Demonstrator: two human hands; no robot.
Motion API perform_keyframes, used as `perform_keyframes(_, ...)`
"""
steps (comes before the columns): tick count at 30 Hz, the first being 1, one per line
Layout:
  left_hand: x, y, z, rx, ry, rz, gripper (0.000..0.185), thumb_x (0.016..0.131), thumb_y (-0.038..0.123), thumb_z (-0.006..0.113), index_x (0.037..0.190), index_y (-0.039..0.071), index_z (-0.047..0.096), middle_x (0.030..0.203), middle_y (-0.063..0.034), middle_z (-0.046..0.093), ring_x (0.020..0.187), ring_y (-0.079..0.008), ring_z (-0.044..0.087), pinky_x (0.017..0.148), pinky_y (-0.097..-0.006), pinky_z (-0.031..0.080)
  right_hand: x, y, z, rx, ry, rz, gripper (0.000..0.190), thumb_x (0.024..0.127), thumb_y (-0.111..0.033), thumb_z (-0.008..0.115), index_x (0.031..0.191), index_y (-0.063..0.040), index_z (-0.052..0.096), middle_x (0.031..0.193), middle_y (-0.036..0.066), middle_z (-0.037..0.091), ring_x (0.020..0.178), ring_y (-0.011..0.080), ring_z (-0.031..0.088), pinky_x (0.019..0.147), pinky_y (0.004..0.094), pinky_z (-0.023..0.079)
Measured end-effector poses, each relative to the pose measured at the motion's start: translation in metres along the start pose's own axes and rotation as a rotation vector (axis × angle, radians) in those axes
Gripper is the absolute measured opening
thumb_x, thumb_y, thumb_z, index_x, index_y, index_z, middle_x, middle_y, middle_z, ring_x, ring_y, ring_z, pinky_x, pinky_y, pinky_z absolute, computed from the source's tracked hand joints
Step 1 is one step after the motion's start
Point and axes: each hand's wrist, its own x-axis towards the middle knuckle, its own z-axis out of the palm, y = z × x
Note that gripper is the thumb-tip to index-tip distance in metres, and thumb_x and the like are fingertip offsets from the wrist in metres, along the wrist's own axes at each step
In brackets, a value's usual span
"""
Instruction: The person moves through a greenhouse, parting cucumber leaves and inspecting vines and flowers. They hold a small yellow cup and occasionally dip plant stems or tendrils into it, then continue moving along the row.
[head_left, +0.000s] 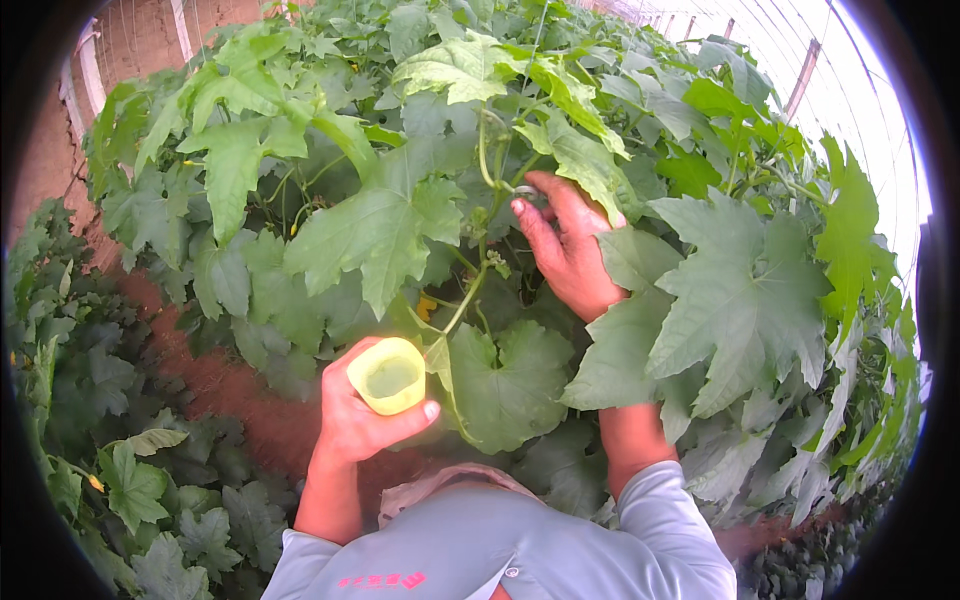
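My left hand (360, 412) is wrapped around a yellow plastic cup (388, 376), tilted so its mouth faces me. Greenish contents, perhaps a liquid, show inside. At the upper part of a climbing vine, my right hand (559, 232) has thumb and forefinger on either side of a small pale grey thing (528, 192), too small to name. The vine stem (466, 301) rises between my hands, with curled tendrils and buds (478, 221) beside those fingertips. A large lobed leaf (637, 322) partly covers my right wrist and forearm.
Dense lobed leaves (742, 292) crowd in on the right, more (375, 225) ahead. A thin support string (536, 41) runs up from the vine. Reddish bare soil (202, 390) forms a path at left, beside lower plants (135, 484). An earthen wall (135, 37) and greenhouse ribs (862, 82) stand behind.
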Motion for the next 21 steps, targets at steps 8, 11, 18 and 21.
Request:
perform_keyframes(8,0.002,-0.009,-0.02,-0.002,-0.046,0.012,0.046,0.074,0.011,0.098,0.112,0.0,0.076,0.106,-0.006,0.075,0.094,-0.0141,0.07,0.086,-0.0316,0.058,-0.005,0.011,0.029,0.87,-0.125,0.732,0.027,0.109,-0.03,0.07,0.106,-0.004,0.07,0.08,0.006,0.069,0.065,0.0156,0.069,0.061,0.032,0.059)
perform_keyframes(11,0.001,-0.013,-0.024,-0.01,-0.039,0.034,0.045,0.074,0.011,0.098,0.112,0.0,0.076,0.106,-0.0057,0.075,0.094,-0.014,0.07,0.086,-0.0314,0.058,-0.016,0.018,0.042,1.321,-0.086,0.84,0.022,0.11,-0.025,0.068,0.102,-0.004,0.07,0.082,0.007,0.071,0.058,0.0179,0.069,0.054,0.0348,0.06)
perform_keyframes(18,0.0,-0.011,-0.033,0.013,-0.049,0.017,0.047,0.074,0.011,0.098,0.114,-0.001,0.076,0.107,-0.0048,0.074,0.095,-0.0137,0.07,0.087,-0.0313,0.057,-0.046,0.033,0.076,1.577,-0.152,0.934,0.016,0.109,-0.019,0.064,0.105,-0.004,0.069,0.089,0.012,0.075,0.061,0.0232,0.073,0.053,0.0398,0.063)
perform_keyframes(21,-0.001,-0.011,-0.037,0.016,-0.05,0.01,0.048,0.074,0.012,0.098,0.114,-0.001,0.076,0.108,-0.0049,0.075,0.095,-0.0136,0.07,0.087,-0.0314,0.057,-0.058,0.021,0.068,1.634,-0.07,0.894,0.016,0.109,-0.019,0.062,0.112,-0.003,0.065,0.095,0.016,0.075,0.064,0.0274,0.074,0.054,0.0419,0.065)
